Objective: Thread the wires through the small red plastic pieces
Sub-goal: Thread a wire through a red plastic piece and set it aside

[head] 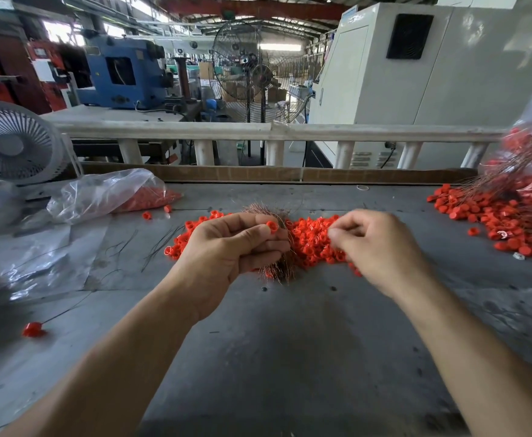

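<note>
Red piece [271,226] sat pinched in the left hand [226,250], wire bundle [282,266] beneath for reach; right hand [375,247] seemingly pinched a wire.

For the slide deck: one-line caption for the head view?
Left hand pinches a red piece and grips a wire bundle; right hand pinches over the red pile.

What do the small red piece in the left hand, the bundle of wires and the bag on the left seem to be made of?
Red piece: probably moulded plastic, uniform colour, slight sheen.
Bundle of wires: fine metal strands, coppery brown, perhaps copper.
Bag: thin clear plastic film, crinkled and glossy, red pieces showing through.
</note>
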`<state>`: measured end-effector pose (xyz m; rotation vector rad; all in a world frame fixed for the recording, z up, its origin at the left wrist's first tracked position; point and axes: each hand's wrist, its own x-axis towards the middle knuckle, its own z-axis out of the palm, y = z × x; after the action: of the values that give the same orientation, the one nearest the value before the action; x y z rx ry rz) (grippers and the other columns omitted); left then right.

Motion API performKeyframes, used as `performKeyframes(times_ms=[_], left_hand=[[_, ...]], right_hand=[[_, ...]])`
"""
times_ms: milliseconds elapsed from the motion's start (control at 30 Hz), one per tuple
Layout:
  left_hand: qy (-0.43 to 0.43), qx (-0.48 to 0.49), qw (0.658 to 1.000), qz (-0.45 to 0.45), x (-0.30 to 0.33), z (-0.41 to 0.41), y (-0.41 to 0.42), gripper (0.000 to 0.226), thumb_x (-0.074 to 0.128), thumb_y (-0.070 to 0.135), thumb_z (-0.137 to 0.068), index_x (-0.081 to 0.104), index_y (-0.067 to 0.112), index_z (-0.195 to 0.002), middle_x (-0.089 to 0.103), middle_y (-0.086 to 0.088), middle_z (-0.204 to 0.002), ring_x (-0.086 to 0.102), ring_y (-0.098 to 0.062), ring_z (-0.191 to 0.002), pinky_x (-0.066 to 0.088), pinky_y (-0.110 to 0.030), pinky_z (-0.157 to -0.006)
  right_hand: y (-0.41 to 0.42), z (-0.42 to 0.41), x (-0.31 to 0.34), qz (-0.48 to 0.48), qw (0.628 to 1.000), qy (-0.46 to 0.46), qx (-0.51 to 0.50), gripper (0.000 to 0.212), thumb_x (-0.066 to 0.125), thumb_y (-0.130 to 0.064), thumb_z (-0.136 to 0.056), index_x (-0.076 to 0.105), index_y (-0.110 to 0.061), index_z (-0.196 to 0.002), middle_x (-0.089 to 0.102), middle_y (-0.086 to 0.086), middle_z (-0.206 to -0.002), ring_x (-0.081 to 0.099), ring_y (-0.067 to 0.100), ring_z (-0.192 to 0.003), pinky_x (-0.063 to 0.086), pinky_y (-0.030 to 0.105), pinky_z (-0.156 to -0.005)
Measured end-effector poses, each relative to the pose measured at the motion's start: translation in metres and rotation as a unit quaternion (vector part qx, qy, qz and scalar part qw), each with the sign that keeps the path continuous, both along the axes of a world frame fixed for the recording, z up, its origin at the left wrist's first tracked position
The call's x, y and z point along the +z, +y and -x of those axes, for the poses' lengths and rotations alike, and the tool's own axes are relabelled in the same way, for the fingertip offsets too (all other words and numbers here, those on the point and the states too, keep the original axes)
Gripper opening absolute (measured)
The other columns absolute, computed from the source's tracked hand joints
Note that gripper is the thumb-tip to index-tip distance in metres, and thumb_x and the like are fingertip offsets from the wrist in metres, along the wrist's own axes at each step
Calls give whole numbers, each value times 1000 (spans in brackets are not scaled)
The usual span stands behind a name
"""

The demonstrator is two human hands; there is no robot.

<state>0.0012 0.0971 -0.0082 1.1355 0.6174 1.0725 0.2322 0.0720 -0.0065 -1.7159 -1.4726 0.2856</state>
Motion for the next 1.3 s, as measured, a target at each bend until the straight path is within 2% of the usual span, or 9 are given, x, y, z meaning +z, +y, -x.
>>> performKeyframes(times_ms=[67,167,367,533,633,800,1167,1233,1300], left_hand=[[1,6,1000,2,-2,0,1,30,73,14,-79,72,1,-105,74,-25,-108,75,-32,-99,62,-31,-76],[-1,12,1000,5,-3,-2,1,26,74,14,-78,73,3,-102,74,-26,-107,75,-32,-97,62,-30,-75],[10,8,1000,5,-5,-4,1,23,77,17,-76,77,8,-97,74,-25,-107,75,-34,-99,61,-31,-76],[15,4,1000,5,-5,-4,0,27,76,16,-78,75,4,-102,74,-25,-108,74,-34,-100,62,-31,-76],[13,5,1000,6,-4,-3,0,28,76,16,-78,74,3,-103,74,-25,-108,75,-34,-99,61,-31,-76],[9,2,1000,7,-3,-4,-1,25,75,15,-79,75,5,-101,74,-25,-108,75,-34,-99,62,-32,-77],[2,-13,1000,-8,1,-5,-3,20,75,17,-79,79,10,-97,74,-24,-108,75,-32,-98,61,-30,-77],[4,-15,1000,-13,1,-5,-3,16,75,17,-80,80,13,-95,74,-23,-108,75,-31,-98,61,-30,-77],[3,-17,1000,-15,1,-5,-3,16,74,17,-81,80,14,-95,74,-23,-109,75,-31,-99,61,-30,-77]], right_hand=[[2,-23,1,22,996,-47,-72,13,74,-27,-84,72,-30,-71,71,-8,-67,68,17,-70,55,34,-68],[1,-43,-1,83,990,-59,-95,17,80,-26,-81,72,-28,-66,70,-4,-64,68,23,-66,59,40,-70],[0,-36,-4,138,984,-84,-75,20,86,-35,-74,71,-45,-67,69,-13,-62,65,10,-67,51,30,-62],[-1,-33,-3,162,979,-103,-76,29,89,-38,-69,67,-57,-69,69,-12,-66,66,12,-70,56,34,-69],[0,-32,-5,174,976,-107,-76,31,90,-33,-67,68,-54,-68,70,-10,-66,68,14,-70,59,36,-72],[5,-29,-10,174,973,-133,-68,22,88,-22,-71,71,-33,-62,70,-11,-70,66,13,-73,57,35,-73],[5,-25,-8,181,959,-211,-64,22,85,-25,-76,68,-30,-65,69,-11,-78,64,13,-80,54,33,-75],[5,-25,-10,170,967,-184,-48,21,85,-24,-79,67,-30,-70,69,-10,-80,62,10,-79,47,29,-68],[5,-21,-11,131,987,-97,-13,18,85,-24,-82,69,-31,-76,68,-12,-75,61,5,-72,41,25,-61]])
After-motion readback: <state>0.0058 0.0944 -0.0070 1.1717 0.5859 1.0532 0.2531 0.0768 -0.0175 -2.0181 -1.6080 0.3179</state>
